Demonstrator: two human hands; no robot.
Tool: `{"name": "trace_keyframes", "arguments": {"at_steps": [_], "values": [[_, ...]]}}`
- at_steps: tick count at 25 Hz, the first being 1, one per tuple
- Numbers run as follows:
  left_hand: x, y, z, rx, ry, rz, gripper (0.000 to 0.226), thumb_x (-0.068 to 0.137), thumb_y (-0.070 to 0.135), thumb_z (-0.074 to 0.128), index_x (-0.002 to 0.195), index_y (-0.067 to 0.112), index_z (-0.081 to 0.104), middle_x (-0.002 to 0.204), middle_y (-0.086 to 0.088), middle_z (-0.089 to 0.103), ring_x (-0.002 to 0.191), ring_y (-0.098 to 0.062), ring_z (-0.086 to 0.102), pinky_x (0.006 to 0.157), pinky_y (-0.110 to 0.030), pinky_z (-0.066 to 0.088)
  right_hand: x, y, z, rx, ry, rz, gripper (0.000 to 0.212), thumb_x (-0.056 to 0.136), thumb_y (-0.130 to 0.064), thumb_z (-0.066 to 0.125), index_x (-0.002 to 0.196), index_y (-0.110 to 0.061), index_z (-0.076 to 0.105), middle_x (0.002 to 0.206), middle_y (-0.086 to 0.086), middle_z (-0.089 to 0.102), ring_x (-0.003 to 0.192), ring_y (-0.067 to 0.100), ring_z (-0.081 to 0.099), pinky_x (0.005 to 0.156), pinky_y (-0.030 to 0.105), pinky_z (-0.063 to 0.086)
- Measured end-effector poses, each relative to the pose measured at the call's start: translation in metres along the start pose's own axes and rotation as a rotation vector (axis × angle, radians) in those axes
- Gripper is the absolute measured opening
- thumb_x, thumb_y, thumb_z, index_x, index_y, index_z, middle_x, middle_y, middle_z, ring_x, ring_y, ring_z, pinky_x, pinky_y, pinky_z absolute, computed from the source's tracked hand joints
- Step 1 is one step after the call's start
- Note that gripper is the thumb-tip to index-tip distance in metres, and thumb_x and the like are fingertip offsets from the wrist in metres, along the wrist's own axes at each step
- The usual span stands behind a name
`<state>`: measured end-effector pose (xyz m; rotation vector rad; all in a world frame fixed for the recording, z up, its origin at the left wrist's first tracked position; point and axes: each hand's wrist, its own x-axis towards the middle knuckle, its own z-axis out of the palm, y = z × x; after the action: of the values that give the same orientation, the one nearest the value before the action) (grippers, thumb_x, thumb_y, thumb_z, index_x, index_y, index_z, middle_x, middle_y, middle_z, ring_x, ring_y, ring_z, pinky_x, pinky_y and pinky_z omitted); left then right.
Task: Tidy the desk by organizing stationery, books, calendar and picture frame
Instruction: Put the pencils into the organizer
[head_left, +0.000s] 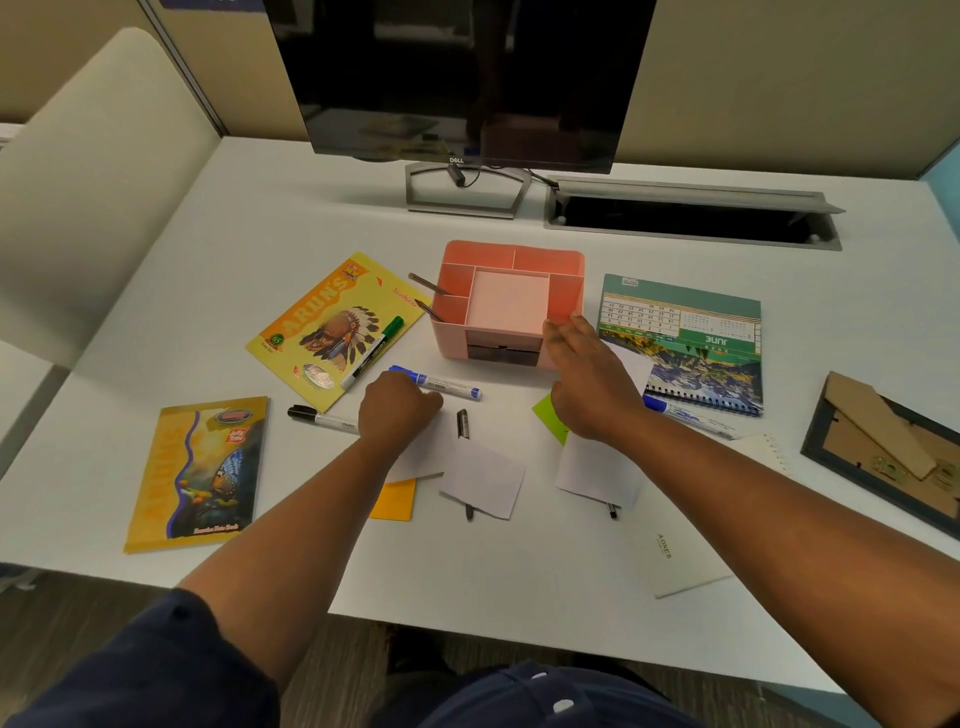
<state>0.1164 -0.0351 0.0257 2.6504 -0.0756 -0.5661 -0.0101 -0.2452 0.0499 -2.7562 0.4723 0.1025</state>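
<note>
Now, left hand (397, 402) curled round slim blue-capped white plastic marker (441, 383) mid-tabletop (519, 561), right hand (587, 374) flat-fingered against pink plastic organizer box (511, 304); likely light, rigid, slick, best pinched mid-barrel.

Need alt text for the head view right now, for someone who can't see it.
Over a white desk, the left hand grips a blue marker while the right hand touches a pink organizer. Notebooks, markers, paper slips, a calendar and a face-down frame lie scattered around.
</note>
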Motion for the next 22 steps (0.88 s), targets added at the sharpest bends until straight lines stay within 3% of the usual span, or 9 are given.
{"name": "trace_keyframes", "arguments": {"at_steps": [4,8,12,16,19,22], "values": [[-0.005,0.004,-0.009,-0.215,0.097,0.042,0.018,0.077,0.027,0.07,0.073,0.01,0.064,0.066,-0.003,0.061,0.064,-0.022,0.059,0.054,-0.028,0.039,0.001,0.002,0.001,0.02,-0.008,-0.006,0.075,0.092,-0.005,0.046,0.159,-0.015,0.014,0.167,0.004,0.01,0.154,0.021,-0.001,0.125,0.041,0.013],[-0.015,0.016,-0.023,-0.386,0.221,0.155,0.01,0.078,0.023,0.067,0.079,0.014,0.063,0.068,0.002,0.062,0.064,-0.014,0.056,0.057,-0.027,0.039,0.001,0.003,0.001,0.025,-0.012,-0.004,0.076,0.091,-0.004,0.045,0.159,-0.015,0.012,0.168,0.004,0.008,0.154,0.021,-0.002,0.125,0.043,0.013],[-0.031,0.021,-0.029,-0.44,0.369,0.434,0.007,0.084,0.02,0.067,0.083,0.017,0.061,0.072,0.01,0.06,0.066,-0.009,0.055,0.058,-0.023,0.042,0.0,0.002,0.002,0.028,-0.008,0.0,0.076,0.092,-0.005,0.045,0.159,-0.016,0.012,0.168,0.003,0.008,0.154,0.021,-0.003,0.125,0.042,0.013],[-0.037,0.037,-0.046,-0.503,0.565,0.738,0.006,0.086,0.011,0.069,0.085,0.009,0.063,0.076,0.001,0.061,0.066,-0.016,0.054,0.058,-0.026,0.043,0.0,0.001,0.0,0.023,-0.001,-0.01,0.075,0.092,-0.004,0.044,0.159,-0.014,0.014,0.168,0.004,0.009,0.154,0.021,-0.001,0.125,0.041,0.012],[-0.028,0.053,-0.062,-0.57,0.71,0.788,0.006,0.09,0.012,0.068,0.09,0.007,0.065,0.082,-0.002,0.065,0.071,-0.02,0.058,0.061,-0.029,0.044,0.0,0.001,0.001,0.022,0.009,-0.004,0.074,0.092,-0.004,0.045,0.159,-0.015,0.014,0.167,0.004,0.01,0.155,0.022,-0.001,0.124,0.04,0.011],[-0.015,0.055,-0.062,-0.556,0.678,0.77,0.009,0.092,0.017,0.067,0.092,0.008,0.067,0.086,0.006,0.064,0.074,-0.013,0.059,0.059,-0.028,0.045,0.0,0.001,0.001,0.015,0.002,-0.005,0.074,0.093,-0.006,0.047,0.159,-0.015,0.014,0.167,0.004,0.01,0.155,0.022,-0.001,0.124,0.041,0.013]]}}
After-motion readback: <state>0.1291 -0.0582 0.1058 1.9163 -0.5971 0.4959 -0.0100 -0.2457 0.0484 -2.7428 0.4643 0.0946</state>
